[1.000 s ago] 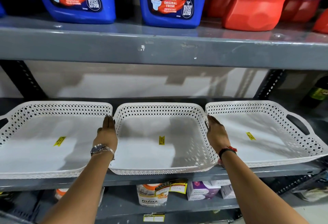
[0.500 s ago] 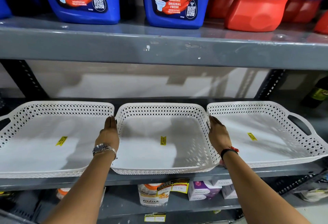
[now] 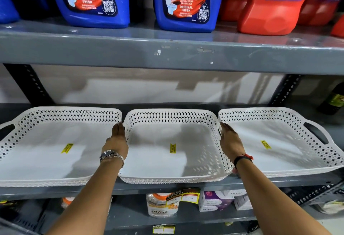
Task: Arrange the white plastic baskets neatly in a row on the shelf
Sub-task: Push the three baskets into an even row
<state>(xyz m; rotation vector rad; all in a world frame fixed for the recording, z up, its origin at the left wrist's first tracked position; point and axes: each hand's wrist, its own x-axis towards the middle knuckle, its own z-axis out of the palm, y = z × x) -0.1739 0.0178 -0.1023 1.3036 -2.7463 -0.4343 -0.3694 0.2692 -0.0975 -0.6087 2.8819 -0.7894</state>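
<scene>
Grey metal shelf carries three white baskets side by side: left basket, middle basket, right basket. Rims look touching, hard to confirm.

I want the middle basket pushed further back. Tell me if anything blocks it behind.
Nothing visible blocks it. Behind the middle basket only bare grey shelf shows. The left hand and right hand flank its sides.

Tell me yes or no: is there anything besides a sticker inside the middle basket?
No: the middle basket holds only a yellow sticker on its floor, with the left hand and right hand flat against its outer sides.
</scene>
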